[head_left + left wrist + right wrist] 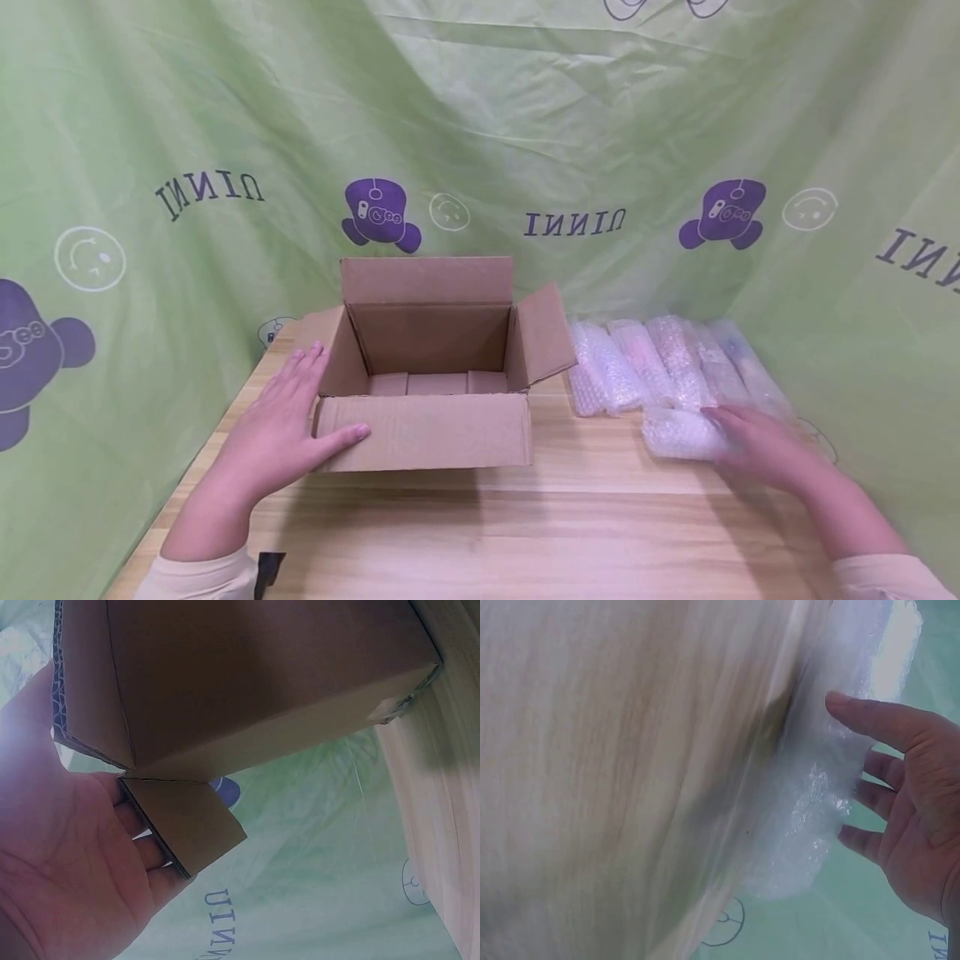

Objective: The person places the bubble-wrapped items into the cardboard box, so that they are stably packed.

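- Green cloth (480, 125) printed with purple figures and mirrored lettering is seen hung across the whole upper part of the head view and down both sides.
- Pale wood is shown as the table (480, 533), which fills the lower middle of the frame.
- Left of centre, an open cardboard box (431, 371) is stood on the table; its rear flap is raised, its right flap is angled outward, and its near flap (423, 429) is folded down toward the viewer.
- A row of bubble-wrapped packages (660, 362) is laid side by side on the table, to the right of the box and apart from it.
- In the lower left, the left hand (281, 429) is laid flat against the box's left side, fingers straight along the left flap and thumb resting on the near flap; nothing is clasped. In the left wrist view the same hand (67, 870) is seen with its palm under the flap edge.
- In the lower right, the right hand (761, 446) is blurred; its fingers are spread and touch a single bubble-wrapped package (678, 433) lying just in front of the row. In the right wrist view the hand (904, 795) is seen relaxed, fingertips against the wrap (817, 802), not closed round it.
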